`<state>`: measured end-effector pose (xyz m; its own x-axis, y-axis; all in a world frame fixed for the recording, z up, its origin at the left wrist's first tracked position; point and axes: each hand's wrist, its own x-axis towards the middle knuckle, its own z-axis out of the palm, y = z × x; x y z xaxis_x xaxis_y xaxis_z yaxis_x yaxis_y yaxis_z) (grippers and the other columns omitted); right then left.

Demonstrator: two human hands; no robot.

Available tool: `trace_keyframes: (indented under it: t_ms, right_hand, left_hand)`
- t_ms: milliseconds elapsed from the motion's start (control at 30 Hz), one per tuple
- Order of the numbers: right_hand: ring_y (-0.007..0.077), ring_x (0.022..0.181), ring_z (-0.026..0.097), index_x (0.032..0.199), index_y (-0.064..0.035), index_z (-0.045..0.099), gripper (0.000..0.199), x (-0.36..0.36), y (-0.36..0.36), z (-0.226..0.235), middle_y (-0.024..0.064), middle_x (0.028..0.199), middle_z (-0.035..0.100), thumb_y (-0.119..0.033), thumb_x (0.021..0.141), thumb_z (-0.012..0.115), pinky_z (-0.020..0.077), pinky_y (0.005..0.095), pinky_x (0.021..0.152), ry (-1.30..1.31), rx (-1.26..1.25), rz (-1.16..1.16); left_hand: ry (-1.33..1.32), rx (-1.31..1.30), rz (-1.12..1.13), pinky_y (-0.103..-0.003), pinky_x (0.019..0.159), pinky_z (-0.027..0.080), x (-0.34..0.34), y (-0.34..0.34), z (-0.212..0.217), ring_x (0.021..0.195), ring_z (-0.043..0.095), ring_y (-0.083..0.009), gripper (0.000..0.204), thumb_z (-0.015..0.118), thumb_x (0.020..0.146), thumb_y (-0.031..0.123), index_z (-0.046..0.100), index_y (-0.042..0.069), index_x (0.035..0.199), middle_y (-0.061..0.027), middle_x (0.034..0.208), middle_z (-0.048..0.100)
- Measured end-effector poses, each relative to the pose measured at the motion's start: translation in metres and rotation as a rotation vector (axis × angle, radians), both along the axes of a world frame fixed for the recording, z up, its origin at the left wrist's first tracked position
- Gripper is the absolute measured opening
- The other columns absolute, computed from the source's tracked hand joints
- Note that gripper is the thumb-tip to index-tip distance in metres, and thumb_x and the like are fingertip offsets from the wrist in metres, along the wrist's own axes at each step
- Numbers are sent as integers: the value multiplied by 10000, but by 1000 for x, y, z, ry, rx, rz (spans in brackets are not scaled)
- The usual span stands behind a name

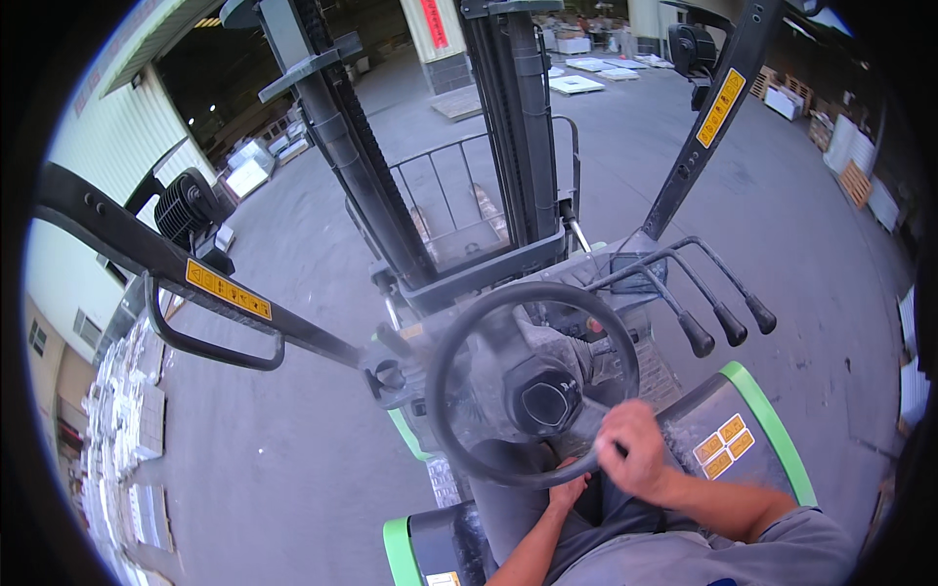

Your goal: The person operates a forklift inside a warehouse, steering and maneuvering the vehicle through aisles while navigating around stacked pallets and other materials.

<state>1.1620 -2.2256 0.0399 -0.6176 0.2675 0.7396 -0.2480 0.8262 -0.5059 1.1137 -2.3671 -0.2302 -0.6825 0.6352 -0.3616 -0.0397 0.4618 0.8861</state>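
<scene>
The black steering wheel of a forklift is in front of me, its hub in the middle. My right hand is closed around the wheel's lower right rim, with a dark bit showing between the fingers. My left hand is low between my legs, at the bottom of the wheel. The rim covers part of it, so whether it touches the wheel or rests on my lap cannot be made out. Three control levers with black knobs stand beyond the wheel to the right, apart from both hands.
Ahead rises the dark lift mast with a load guard behind it. Slanting pillars flank the cab, the left one with a grab handle. Wrapped stacks line the left. Flat pale slabs and pallets lie farther off.
</scene>
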Motion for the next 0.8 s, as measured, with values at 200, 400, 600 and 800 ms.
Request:
trace_keyframes:
  t_ms: [200,400,600,800]
  right_hand:
    - [299,933,655,830,-75,655,160,-41,-51,7,97,915,663,-67,746,791,517,494,935,-25,41,392]
    - [357,925,585,822,-50,631,126,-163,-48,71,144,925,613,-90,744,721,452,532,894,78,173,558]
    - [332,976,652,953,6,679,92,-202,113,70,147,1010,686,-82,929,684,485,421,937,118,19,265]
    - [318,1137,628,1137,66,659,167,-81,210,2,175,1152,675,-41,1039,575,452,391,1057,-24,-136,160]
  left_hand:
    - [236,120,-99,-414,992,509,19,22,-11,1152,633,-286,323,522,1042,262,645,43,1246,-163,1218,675]
    - [450,-237,-69,-481,1092,444,10,57,-16,1301,542,-389,390,489,1040,237,600,16,1341,-213,1381,604]
    - [426,-58,351,-535,971,509,17,108,-68,1134,620,-491,363,522,1005,254,653,6,1235,-299,1167,681]
    - [426,56,407,-560,898,526,26,141,-81,1029,656,-489,303,524,981,212,677,8,1146,-298,1058,697]
